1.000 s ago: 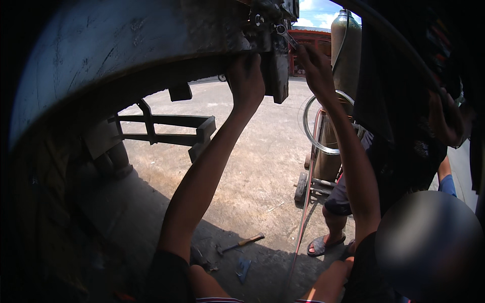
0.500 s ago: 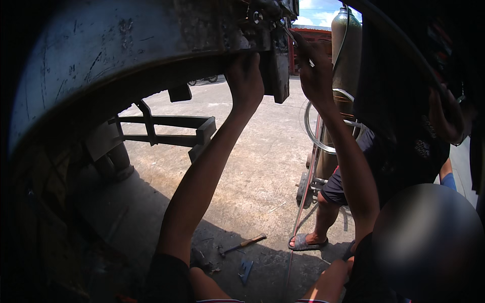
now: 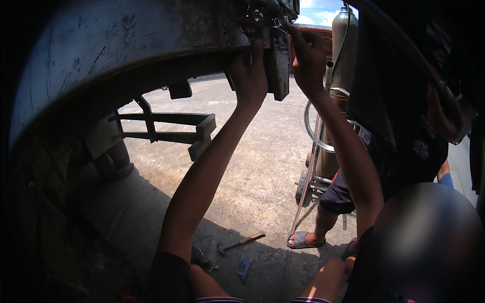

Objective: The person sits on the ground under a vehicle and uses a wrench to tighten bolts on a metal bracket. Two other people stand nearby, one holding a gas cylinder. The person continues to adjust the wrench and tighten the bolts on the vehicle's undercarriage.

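Overhead runs a large, scuffed grey metal beam (image 3: 101, 55) with a bracket (image 3: 279, 76) hanging down at its right end. My left hand (image 3: 250, 78) is raised to the beam's lower edge beside that bracket, closed round it with the thumb in front; part of the fingers is hidden in shadow. To the right, my right hand (image 3: 309, 60) pinches a slim metal wrench (image 3: 281, 27). The wrench's ring end lies close to the bolts and fittings (image 3: 258, 15) at the beam's end; whether it sits on one I cannot tell.
On the concrete below lie a hammer (image 3: 242, 243) and a blue angled piece (image 3: 245, 270). A tall gas cylinder (image 3: 342, 55) with hoses and a coil (image 3: 310, 126) stands at right, near another person's sandalled foot (image 3: 306, 239). A metal frame (image 3: 172, 136) juts out at left.
My right hand has shifted slightly left and down, and the wrench's ring end now shows plainly by the fittings. My left thumb sits higher against the beam.
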A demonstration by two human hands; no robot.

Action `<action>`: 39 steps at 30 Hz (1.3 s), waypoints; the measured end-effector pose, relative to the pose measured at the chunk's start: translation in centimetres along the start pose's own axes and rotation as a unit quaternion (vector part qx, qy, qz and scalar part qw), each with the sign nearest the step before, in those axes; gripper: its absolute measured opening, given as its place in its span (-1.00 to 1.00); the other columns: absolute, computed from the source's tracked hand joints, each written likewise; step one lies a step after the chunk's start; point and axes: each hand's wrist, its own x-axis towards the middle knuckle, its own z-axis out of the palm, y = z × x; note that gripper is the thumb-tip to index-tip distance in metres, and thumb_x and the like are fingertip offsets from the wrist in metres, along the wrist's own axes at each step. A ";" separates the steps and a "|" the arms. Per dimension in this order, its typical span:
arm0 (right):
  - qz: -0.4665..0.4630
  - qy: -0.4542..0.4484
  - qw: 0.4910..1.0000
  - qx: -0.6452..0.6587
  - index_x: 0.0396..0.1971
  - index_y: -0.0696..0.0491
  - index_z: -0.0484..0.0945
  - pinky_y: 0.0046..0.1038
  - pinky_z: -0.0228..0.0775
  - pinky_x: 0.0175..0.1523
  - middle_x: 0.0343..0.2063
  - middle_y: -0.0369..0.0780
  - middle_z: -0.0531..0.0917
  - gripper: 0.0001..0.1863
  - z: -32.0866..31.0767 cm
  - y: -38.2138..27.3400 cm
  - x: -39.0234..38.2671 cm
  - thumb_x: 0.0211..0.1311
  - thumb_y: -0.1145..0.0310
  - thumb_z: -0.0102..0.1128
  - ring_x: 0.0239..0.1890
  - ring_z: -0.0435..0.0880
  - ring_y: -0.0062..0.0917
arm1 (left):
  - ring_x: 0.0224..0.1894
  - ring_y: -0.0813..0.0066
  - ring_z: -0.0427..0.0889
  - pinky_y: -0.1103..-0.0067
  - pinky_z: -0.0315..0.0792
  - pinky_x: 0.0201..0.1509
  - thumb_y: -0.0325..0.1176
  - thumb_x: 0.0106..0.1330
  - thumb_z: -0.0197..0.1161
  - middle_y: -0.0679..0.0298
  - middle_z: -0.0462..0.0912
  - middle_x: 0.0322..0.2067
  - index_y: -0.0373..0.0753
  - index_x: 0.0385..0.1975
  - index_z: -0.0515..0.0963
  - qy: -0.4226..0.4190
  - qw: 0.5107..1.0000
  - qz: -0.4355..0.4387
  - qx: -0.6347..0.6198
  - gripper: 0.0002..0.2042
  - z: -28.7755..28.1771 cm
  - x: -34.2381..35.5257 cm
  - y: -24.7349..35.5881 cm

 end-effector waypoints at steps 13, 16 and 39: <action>0.338 -0.157 0.892 0.254 0.27 0.05 0.32 -0.52 0.38 -0.36 -0.40 -0.18 0.52 -0.53 -2.3 -12.1 0.9 0.35 0.49 -0.05 -0.49 0.50 -0.55 | -0.58 0.65 0.39 0.63 0.29 -0.42 -0.05 0.40 0.17 0.33 0.46 -0.65 -0.35 -0.52 0.53 -0.031 0.999 -0.021 -0.005 -0.57 -0.9 0.7 -0.9; 0.534 -0.090 0.655 0.527 0.06 0.15 0.35 -0.52 0.40 -0.33 -0.39 -0.19 0.53 -0.72 -5.2 -15.7 6.6 0.42 0.41 -0.07 -0.47 0.51 -0.56 | -0.50 0.64 0.47 0.72 0.35 -0.37 -0.19 0.37 0.19 0.33 0.54 -0.49 -0.35 -0.26 0.53 -0.306 0.839 -0.196 -0.405 -0.71 -3.6 0.9 1.9; 0.260 -0.245 0.910 0.210 0.10 0.14 0.49 -0.45 0.39 0.13 -0.19 -0.24 0.62 -0.60 -2.3 4.3 3.0 0.43 0.19 0.03 -0.08 0.59 -0.56 | -0.55 0.60 0.26 0.50 0.20 -0.41 -0.07 0.44 0.13 0.28 0.32 -0.70 -0.39 -0.59 0.44 -0.010 0.999 0.008 0.042 -0.52 0.2 0.1 0.4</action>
